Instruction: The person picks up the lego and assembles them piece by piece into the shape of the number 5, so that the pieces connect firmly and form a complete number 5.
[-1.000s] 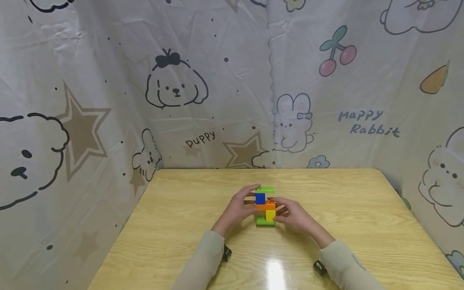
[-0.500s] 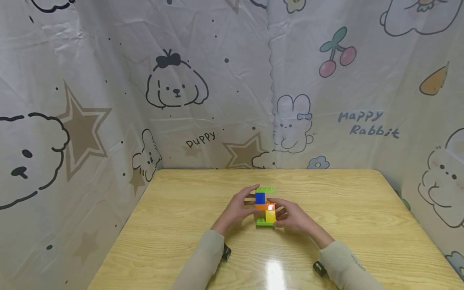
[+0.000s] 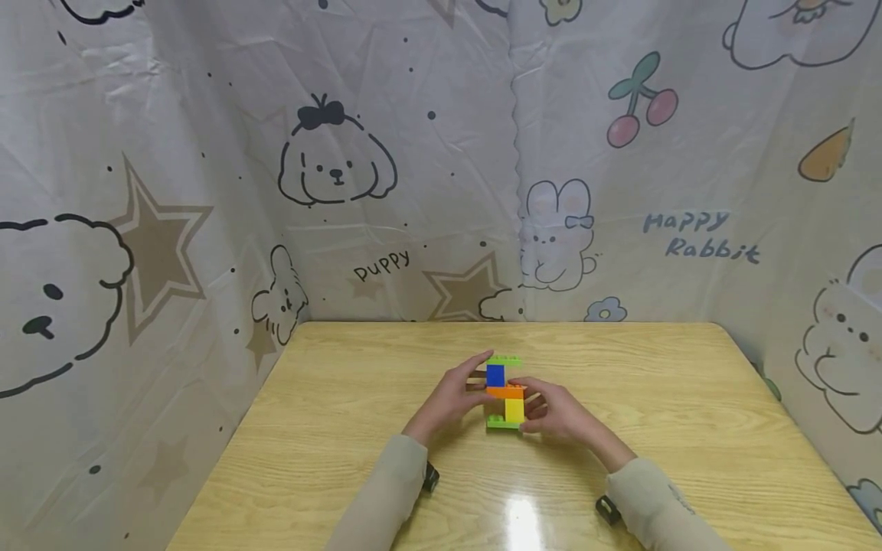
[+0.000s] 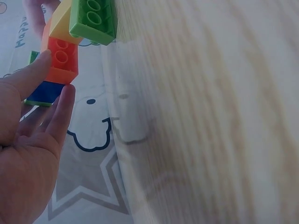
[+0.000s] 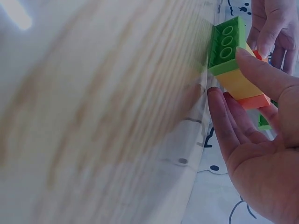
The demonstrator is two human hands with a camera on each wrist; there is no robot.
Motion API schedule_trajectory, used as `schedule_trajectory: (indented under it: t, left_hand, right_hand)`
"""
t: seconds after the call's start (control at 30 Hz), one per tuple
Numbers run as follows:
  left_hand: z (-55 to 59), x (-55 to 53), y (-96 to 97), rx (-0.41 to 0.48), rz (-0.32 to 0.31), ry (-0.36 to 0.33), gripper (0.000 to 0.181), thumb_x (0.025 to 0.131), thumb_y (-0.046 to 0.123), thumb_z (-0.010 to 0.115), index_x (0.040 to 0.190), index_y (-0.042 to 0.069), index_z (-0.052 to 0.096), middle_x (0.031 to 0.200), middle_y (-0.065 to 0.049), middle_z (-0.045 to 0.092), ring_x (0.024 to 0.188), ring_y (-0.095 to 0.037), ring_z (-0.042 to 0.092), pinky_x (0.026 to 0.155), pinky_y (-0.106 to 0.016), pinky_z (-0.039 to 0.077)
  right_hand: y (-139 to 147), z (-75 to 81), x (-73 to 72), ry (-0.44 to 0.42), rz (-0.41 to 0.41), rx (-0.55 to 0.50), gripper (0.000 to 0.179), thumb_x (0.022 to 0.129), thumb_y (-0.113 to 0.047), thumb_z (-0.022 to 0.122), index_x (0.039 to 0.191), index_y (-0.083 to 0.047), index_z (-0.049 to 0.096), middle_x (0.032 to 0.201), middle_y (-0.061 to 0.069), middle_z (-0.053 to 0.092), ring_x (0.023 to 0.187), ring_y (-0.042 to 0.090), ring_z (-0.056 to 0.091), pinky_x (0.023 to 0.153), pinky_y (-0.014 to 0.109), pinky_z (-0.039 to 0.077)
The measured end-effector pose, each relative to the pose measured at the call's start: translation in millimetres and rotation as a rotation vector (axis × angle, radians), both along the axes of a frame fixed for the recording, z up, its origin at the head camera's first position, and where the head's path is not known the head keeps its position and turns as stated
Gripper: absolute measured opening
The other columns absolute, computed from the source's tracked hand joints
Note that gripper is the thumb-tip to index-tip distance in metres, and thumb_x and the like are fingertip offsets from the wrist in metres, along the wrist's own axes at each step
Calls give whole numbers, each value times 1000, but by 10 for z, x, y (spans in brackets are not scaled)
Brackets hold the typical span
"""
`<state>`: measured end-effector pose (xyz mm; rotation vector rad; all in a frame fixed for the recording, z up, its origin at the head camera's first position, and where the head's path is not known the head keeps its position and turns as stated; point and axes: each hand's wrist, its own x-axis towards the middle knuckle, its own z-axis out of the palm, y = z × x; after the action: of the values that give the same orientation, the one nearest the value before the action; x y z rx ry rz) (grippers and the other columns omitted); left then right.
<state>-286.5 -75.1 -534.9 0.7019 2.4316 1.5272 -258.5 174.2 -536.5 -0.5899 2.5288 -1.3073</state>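
Both hands hold one stack of toy building bricks in the middle of the head view. From top to bottom it has a thin green brick (image 3: 506, 360), a blue brick (image 3: 495, 376), an orange brick (image 3: 503, 392), a yellow brick (image 3: 514, 410) and a lower green brick (image 3: 498, 423). My left hand (image 3: 453, 394) grips the left side, its thumb on the orange brick and fingers by the blue one. On the right, my right hand (image 3: 561, 409) holds the lower part. Its thumb touches the lower green brick (image 5: 229, 42), whose hollow underside shows in both wrist views.
A wood-grain table (image 3: 331, 367) lies beneath the hands. Printed cloth curtain (image 3: 413, 153) hangs behind it and along both sides. Small black devices (image 3: 607, 510) sit at the sleeve cuffs.
My right thumb has slid slightly down, from beside the yellow brick to the lower green brick. The left hand and the stack stay nearly still.
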Motion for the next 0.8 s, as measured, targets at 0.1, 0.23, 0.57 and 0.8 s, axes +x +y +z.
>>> schedule_trajectory:
  t: [0.1,0.23,0.57,0.8]
  left_hand:
    - [3,-7,-1,-20,6,5,76,97,13,73,160,36,36,156,-6,51,132,-28,62,105,-37,55]
    - [7,-18,-1,-41,7,13,76,97,14,73,161,34,36,157,-8,50,132,-28,61,105,-37,55]
    - [52,-72,2,-141,-8,15,76,96,14,74,162,23,36,164,-7,42,129,-25,63,105,-35,55]
    - [72,-100,-26,-199,-24,-8,76,96,21,76,161,17,36,156,-5,51,126,-22,64,104,-35,55]
  right_hand:
    - [-3,2,-2,-10,-6,3,78,81,-3,87,150,-13,53,124,16,64,103,26,70,90,40,62]
    - [8,8,-8,-14,-5,8,78,82,-4,87,150,-13,52,124,16,64,104,26,69,91,41,61]
    - [25,5,-2,9,15,10,76,83,-7,86,149,-11,50,124,15,66,104,25,68,92,43,60]
    - [37,-12,10,15,24,22,74,84,-13,87,149,-10,52,133,15,63,108,27,67,93,44,60]
